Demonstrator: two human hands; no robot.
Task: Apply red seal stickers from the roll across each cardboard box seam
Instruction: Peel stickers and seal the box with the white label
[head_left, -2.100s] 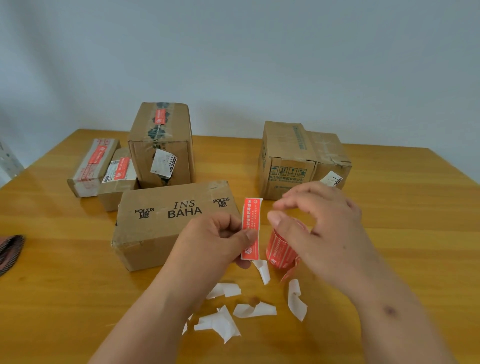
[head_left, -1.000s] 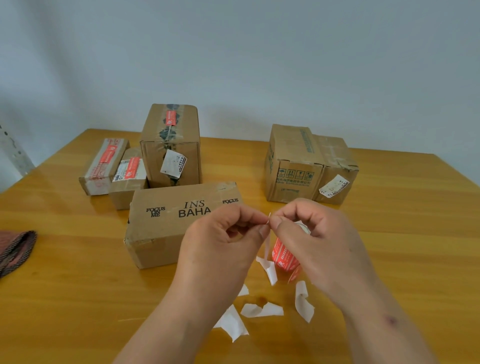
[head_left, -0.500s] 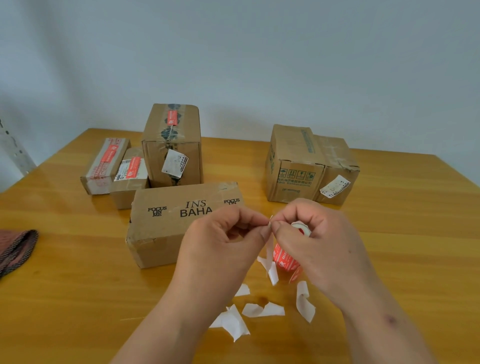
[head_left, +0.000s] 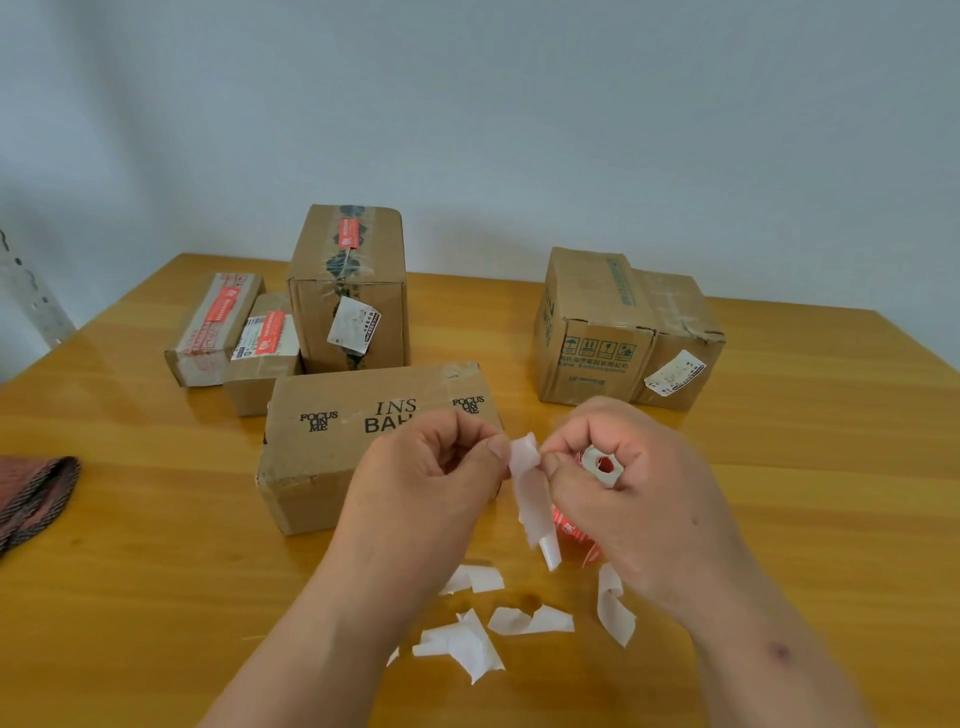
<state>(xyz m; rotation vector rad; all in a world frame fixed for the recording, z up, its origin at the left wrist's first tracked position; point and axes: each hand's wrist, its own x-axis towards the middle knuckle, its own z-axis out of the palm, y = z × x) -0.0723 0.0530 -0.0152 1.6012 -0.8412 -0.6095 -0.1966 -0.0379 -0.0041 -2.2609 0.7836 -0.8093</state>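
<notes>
Wooden tabletop (head_left: 156, 519), boxes toward its far edge.
Left hand (head_left: 421, 483) and right hand (head_left: 628, 488) are pinching a white strip (head_left: 530, 493); right is also gripping the roll (head_left: 600, 465).

Both hands are hovering close together over the middle of the wooden table (head_left: 779, 467). The long box marked INS BAHA (head_left: 332, 457) is lying right behind the left hand (head_left: 431, 483), blocking the way forward. Behind it, a tall box (head_left: 358, 291) and two small flat boxes (head_left: 228, 332) are standing tight together. Two more boxes (head_left: 623, 327) are sitting side by side past the right hand (head_left: 639, 493). A wide gap is running between these two groups. White paper scraps (head_left: 467, 639) are lying under the hands. A dark cloth (head_left: 31, 493) is sitting at the left edge.
</notes>
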